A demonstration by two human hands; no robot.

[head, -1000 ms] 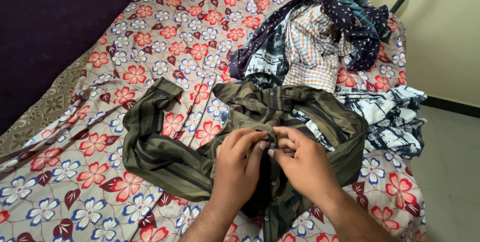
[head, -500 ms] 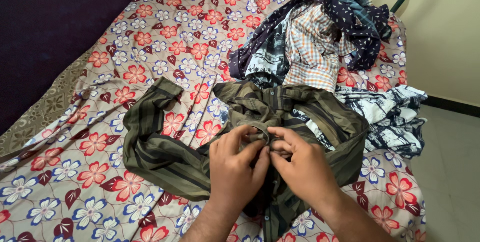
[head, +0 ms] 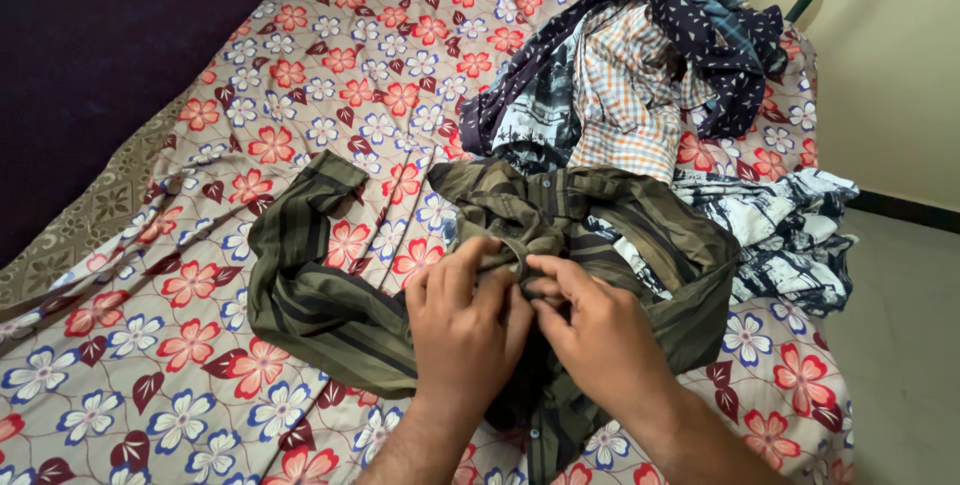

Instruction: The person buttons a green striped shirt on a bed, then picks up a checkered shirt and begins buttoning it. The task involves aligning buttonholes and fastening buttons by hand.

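Both hands pinch the olive striped shirt [head: 330, 315] at its front placket: left hand [head: 462, 320] and right hand [head: 597, 330] fingertips meeting. Best keep fabric taut between fingertips, button edge just beyond them.

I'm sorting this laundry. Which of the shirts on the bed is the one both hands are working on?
The olive-green striped shirt, spread flat nearest the person. Left hand and right hand pinch its front; the other shirts lie heaped behind.

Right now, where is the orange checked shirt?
In the head view, the orange checked shirt lies in the clothes pile at the upper right of the bed, beyond the olive striped shirt and beside a navy patterned shirt.
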